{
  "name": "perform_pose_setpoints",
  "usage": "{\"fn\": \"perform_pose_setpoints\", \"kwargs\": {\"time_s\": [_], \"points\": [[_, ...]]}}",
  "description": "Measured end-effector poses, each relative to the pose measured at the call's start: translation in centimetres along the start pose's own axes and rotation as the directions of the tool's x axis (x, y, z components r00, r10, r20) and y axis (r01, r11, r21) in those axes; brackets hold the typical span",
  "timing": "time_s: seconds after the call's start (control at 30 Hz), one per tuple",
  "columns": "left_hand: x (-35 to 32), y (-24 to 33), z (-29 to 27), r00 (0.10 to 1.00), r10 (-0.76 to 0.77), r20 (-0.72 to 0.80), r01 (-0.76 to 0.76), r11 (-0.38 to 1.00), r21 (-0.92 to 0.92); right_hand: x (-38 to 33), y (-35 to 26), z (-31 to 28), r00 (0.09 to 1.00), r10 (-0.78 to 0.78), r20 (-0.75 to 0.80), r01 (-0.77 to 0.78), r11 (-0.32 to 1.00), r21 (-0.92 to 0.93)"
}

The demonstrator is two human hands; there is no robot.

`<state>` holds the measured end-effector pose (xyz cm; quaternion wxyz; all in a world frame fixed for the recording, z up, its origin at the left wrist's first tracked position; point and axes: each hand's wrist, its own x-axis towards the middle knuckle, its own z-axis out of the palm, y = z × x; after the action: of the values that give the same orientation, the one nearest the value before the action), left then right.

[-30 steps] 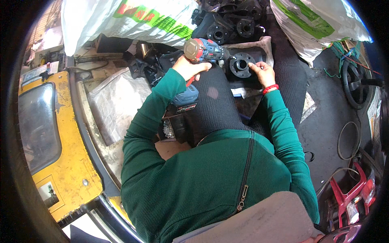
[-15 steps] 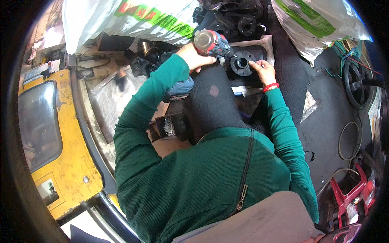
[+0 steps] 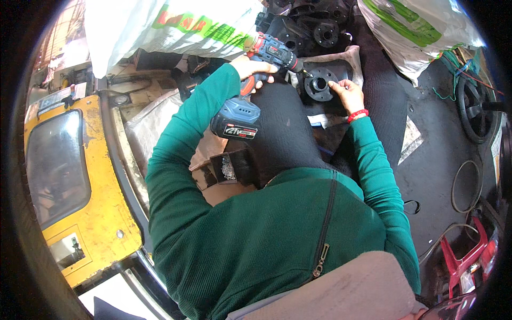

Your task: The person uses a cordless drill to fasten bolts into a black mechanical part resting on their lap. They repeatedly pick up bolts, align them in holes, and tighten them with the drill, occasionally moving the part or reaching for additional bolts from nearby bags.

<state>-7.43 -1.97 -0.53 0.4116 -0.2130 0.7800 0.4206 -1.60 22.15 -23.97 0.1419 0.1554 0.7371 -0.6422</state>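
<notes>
My left hand [image 3: 256,72] is wrapped round the grip of a cordless drill [image 3: 269,50] with a blue battery [image 3: 234,117] at its base. The drill slants down to the right, its bit end close to the upper left rim of a black round flange [image 3: 321,96]. This flange has a raised collar with a central hole and small holes around its rim. It rests between my knees, on a black part. At its right edge are the closed thumb and fingers of my right hand [image 3: 350,97]; whether they also hold something small is hidden.
Beyond my knees lie several similar black flanged parts [image 3: 325,34]. White and green bags [image 3: 176,29] stand at both sides. A small box of screws [image 3: 228,168] sits left of my thigh. A yellow machine panel [image 3: 109,213] is at left, a black handwheel [image 3: 472,109] at right.
The drill has swung from pointing up towards the camera to slanting down right, its bit end now near the flange. My right hand has stayed at the flange's edge.
</notes>
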Motion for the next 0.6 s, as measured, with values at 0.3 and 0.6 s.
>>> {"fn": "perform_pose_setpoints", "kwargs": {"time_s": [0.3,0.6], "points": [[-0.4,-0.7,1.1,0.990,0.142,0.005,-0.143,0.989,0.025,-0.2,-0.6,-0.1,1.000,0.005,0.009,-0.005,1.000,0.016],[-1.4,2.2,3.5,0.968,0.246,-0.049,-0.170,0.785,0.596,-0.1,-0.6,0.2,1.000,0.011,-0.018,-0.010,0.999,0.043]]}}
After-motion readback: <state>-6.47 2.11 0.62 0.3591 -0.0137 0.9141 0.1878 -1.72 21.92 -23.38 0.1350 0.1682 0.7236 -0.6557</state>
